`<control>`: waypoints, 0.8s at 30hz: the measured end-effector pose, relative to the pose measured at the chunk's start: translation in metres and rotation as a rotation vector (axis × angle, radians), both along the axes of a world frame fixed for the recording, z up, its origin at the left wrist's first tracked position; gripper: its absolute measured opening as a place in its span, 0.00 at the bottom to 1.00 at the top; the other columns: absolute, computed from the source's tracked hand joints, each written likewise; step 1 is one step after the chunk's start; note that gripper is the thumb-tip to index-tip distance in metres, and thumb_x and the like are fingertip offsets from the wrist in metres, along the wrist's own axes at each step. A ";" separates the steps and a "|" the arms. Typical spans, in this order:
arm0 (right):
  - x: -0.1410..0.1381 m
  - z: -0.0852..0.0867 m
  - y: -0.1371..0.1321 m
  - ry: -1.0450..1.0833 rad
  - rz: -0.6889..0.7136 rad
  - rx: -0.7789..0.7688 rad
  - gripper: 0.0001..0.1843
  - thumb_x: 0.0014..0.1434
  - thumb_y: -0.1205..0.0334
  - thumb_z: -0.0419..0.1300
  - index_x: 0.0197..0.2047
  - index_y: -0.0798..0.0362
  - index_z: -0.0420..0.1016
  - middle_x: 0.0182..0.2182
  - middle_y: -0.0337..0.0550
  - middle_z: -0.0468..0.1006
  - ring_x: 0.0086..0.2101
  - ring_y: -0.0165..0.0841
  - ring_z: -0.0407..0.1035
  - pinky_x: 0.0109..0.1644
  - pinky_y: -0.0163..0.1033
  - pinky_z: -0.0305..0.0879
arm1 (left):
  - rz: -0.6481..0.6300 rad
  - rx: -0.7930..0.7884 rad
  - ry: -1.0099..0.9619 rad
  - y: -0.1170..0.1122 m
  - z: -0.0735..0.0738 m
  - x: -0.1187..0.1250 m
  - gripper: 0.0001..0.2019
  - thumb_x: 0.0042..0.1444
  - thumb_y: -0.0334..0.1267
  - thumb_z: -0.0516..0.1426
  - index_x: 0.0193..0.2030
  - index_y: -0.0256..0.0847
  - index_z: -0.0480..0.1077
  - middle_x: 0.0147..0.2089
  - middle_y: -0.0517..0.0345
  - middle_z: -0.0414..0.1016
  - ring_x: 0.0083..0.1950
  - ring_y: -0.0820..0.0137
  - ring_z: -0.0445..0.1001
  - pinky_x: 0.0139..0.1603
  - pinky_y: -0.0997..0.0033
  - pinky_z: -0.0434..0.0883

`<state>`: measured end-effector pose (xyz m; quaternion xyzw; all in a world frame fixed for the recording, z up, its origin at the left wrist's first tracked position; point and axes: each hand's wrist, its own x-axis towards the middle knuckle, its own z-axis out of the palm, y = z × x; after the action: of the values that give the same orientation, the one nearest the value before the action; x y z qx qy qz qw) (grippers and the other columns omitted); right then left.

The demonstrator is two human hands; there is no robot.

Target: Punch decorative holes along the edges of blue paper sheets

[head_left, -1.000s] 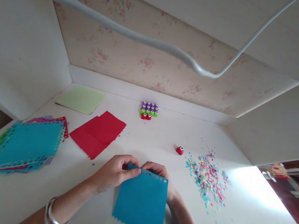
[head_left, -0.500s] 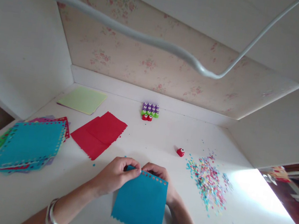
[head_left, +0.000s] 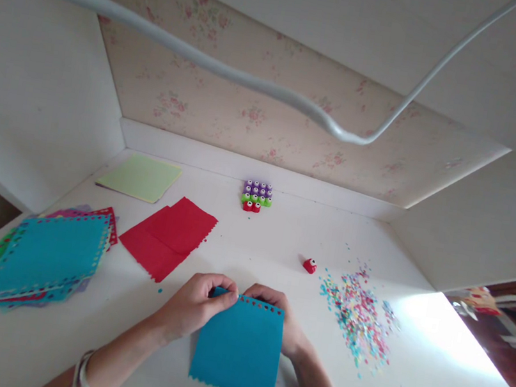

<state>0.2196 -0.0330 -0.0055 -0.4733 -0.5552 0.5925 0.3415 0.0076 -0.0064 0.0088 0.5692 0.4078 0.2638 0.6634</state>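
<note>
A blue sheet of paper (head_left: 237, 349) is held up in front of me, with a row of small punched holes along its top edge and a ragged bottom edge. My left hand (head_left: 205, 305) pinches its top left corner between thumb and fingers. My right hand (head_left: 274, 299) is closed at the top edge, its fingers curled and partly behind the sheet. Whether it also holds a punch there is hidden. A small red craft punch (head_left: 310, 266) lies on the table beyond my right hand.
Punched paper sheets (head_left: 50, 253) are stacked at left. Nearby are red sheets (head_left: 169, 235) and pale green sheets (head_left: 141, 177). A block of purple, green and red punches (head_left: 256, 196) stands near the back wall. Paper confetti (head_left: 361, 312) is scattered at right. A white cable (head_left: 254, 86) crosses above.
The hands and the blue sheet stay nearly in place, with the left hand still pinching the corner. The whole view has shifted slightly.
</note>
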 end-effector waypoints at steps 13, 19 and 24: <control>0.103 0.005 -0.018 -0.459 -0.723 0.153 0.22 0.53 0.43 0.63 0.40 0.53 0.80 0.33 0.47 0.82 0.32 0.39 0.75 0.40 0.44 0.70 | 0.077 0.104 0.114 0.002 -0.005 -0.001 0.18 0.59 0.55 0.56 0.41 0.42 0.73 0.38 0.57 0.75 0.40 0.65 0.69 0.40 0.70 0.64; 0.190 0.004 -0.020 -1.135 -0.655 0.149 0.21 0.61 0.50 0.52 0.46 0.52 0.81 0.37 0.49 0.83 0.38 0.43 0.77 0.43 0.45 0.69 | 0.080 0.141 0.129 0.002 -0.005 0.000 0.18 0.59 0.55 0.56 0.43 0.43 0.76 0.42 0.55 0.78 0.43 0.61 0.73 0.44 0.68 0.67; 0.205 0.011 -0.016 -1.320 -0.535 0.194 0.20 0.62 0.59 0.49 0.45 0.47 0.82 0.46 0.47 0.82 0.45 0.44 0.75 0.48 0.45 0.67 | 0.081 0.153 0.120 0.005 -0.012 -0.001 0.19 0.57 0.55 0.58 0.46 0.45 0.77 0.50 0.53 0.78 0.52 0.57 0.74 0.51 0.65 0.68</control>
<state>0.4251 -0.0486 0.0055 -0.8202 -0.5611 0.0266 0.1087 0.0067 -0.0018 -0.0036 0.6159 0.4482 0.2862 0.5813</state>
